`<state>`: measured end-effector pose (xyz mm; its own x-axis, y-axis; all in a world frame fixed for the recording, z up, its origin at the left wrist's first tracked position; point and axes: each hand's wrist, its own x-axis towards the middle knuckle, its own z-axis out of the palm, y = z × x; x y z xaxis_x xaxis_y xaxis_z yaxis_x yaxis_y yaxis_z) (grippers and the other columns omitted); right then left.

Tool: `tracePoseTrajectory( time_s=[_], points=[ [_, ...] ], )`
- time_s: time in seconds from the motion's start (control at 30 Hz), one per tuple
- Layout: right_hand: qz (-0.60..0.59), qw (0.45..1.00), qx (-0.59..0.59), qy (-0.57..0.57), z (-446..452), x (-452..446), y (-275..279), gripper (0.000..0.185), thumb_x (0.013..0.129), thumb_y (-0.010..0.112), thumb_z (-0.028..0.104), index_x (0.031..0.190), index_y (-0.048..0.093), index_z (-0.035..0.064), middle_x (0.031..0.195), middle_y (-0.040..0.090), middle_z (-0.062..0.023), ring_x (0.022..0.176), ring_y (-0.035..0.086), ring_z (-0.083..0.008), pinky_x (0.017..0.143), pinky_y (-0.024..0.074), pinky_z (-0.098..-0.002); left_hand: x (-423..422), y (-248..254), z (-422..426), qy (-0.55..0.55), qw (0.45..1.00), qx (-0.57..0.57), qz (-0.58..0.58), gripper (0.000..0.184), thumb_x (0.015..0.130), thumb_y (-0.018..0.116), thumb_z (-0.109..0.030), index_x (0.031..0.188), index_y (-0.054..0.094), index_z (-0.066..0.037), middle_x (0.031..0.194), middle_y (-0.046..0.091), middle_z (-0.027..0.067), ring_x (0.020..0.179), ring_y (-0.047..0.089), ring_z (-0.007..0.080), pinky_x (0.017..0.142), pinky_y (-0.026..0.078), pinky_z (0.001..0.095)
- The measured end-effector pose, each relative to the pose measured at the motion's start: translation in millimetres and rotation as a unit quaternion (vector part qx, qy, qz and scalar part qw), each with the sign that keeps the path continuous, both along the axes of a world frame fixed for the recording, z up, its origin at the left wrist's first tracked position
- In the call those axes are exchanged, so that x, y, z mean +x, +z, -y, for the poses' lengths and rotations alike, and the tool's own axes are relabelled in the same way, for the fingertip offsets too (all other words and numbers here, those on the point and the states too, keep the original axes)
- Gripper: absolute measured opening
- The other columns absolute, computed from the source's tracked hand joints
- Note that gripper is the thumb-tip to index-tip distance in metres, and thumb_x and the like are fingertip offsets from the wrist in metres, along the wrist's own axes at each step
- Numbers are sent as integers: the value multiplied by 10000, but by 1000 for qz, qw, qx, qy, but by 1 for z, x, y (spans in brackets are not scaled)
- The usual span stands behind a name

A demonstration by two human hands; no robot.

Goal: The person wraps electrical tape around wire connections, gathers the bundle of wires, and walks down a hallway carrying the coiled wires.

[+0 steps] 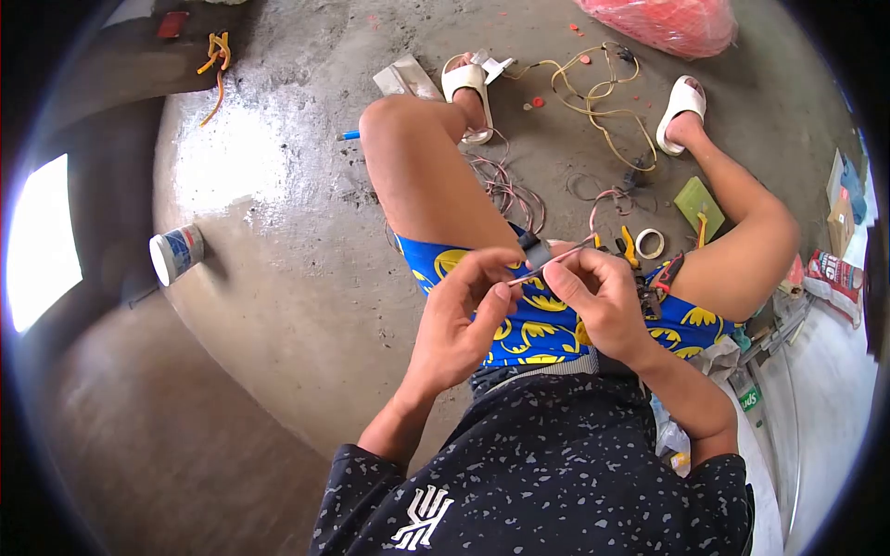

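My left hand (464, 320) pinches one end of a thin pinkish wire (575, 250) between thumb and fingers. My right hand (601, 301) grips the same wire further along, also in a closed pinch. Both hands are close together above my lap, over blue shorts with a yellow pattern. A dark grey object (535, 250) shows just behind the wire; I cannot make out what it is. Beyond the hands, a loose coil of pinkish wire (510, 196) lies on the floor between my legs.
By my right thigh lie yellow-handled pliers (629, 246), a white tape roll (650, 244), a red-and-black tool (668, 272) and a green box (693, 204). A yellowish cable (558, 83) lies ahead. A white bucket (176, 255) rests at left, a pink plastic-wrapped bundle (667, 23) at the far end.
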<state>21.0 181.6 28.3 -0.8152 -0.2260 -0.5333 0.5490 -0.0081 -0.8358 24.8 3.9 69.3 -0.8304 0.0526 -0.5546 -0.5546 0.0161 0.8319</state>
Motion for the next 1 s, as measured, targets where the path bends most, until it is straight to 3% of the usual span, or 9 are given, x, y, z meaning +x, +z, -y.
tracePoseTrajectory(
  time_s=[0.03, 0.1, 0.23, 0.27, 0.33, 0.4, 0.5, 0.87, 1.0],
  points=[
    [0, 1000, 0, 1, -1, -1, 0, 274, 902, 668, 241, 830, 667, -23, 855, 664, -88, 900, 604, -136, 796, 457, -294, -2, -1, 4, -25, 999, -4, -26, 159, 961, 564, -88, 1065, 596, 27, 881, 620, 27, 835, 583, 98, 789, 477, 249],
    [-167, 981, 91, 22, -1, -4, -1, 299, 887, 674, 237, 789, 665, -46, 875, 674, -139, 929, 627, -189, 816, 462, -325, -5, -1, 5, -66, 997, -30, -36, 199, 949, 588, -80, 1119, 573, 22, 885, 617, 29, 821, 582, 95, 770, 481, 245],
    [-174, 980, 94, 30, 0, -3, 0, 283, 884, 673, 224, 800, 670, -46, 895, 680, -141, 959, 628, -199, 828, 463, -330, -13, -10, 7, -102, 995, -18, -12, 347, 921, 650, -82, 1225, 518, 18, 857, 589, 17, 767, 570, 88, 745, 505, 247],
    [-134, 990, 45, -6, 3, 3, -3, 280, 887, 673, 225, 816, 672, -46, 895, 680, -130, 938, 623, -181, 822, 464, -321, -14, -17, 7, -103, 994, -18, -13, 347, 921, 650, -82, 1225, 518, 18, 857, 589, 17, 767, 570, 88, 745, 505, 247],
    [-94, 995, -6, -39, 4, 10, -2, 278, 891, 673, 226, 832, 674, -45, 895, 680, -119, 918, 618, -162, 816, 465, -311, -10, -32, 6, 62, 981, 186, -5, 339, 915, 665, -116, 1190, 538, 37, 813, 564, 3, 739, 574, 91, 785, 527, 266],
    [7, 997, -71, -39, 3, 12, 1, 275, 903, 668, 230, 877, 675, -44, 902, 676, -86, 852, 592, -102, 766, 464, -273, -7, -36, 7, 66, 978, 196, -7, 411, 918, 657, -131, 1263, 515, 43, 786, 537, -9, 744, 563, 86, 804, 537, 287],
    [3, 998, -62, -28, 4, 15, -1, 282, 913, 659, 239, 911, 668, -43, 839, 670, -50, 755, 564, -60, 685, 452, -241, -4, -36, 9, 24, 969, 243, 35, 498, 935, 640, -164, 1351, 470, 50, 800, 533, -24, 777, 542, 76, 831, 513, 285],
    [5, 999, -48, -5, 0, 11, 10, 273, 915, 657, 236, 844, 645, -27, 805, 664, -44, 720, 569, -55, 657, 445, -221, -3, -31, 8, 24, 975, 199, 92, 392, 972, 580, -177, 1269, 543, 78, 917, 618, 32, 820, 574, 93, 821, 517, 279],
    [1, 998, -59, -24, 1, 12, 7, 252, 898, 679, 207, 762, 611, 6, 875, 655, -81, 883, 576, -77, 691, 467, -236, 1, -47, 11, 33, 964, 249, 86, 352, 1010, 506, -207, 1208, 586, 74, 935, 638, 53, 778, 579, 102, 749, 515, 265]
  ],
)
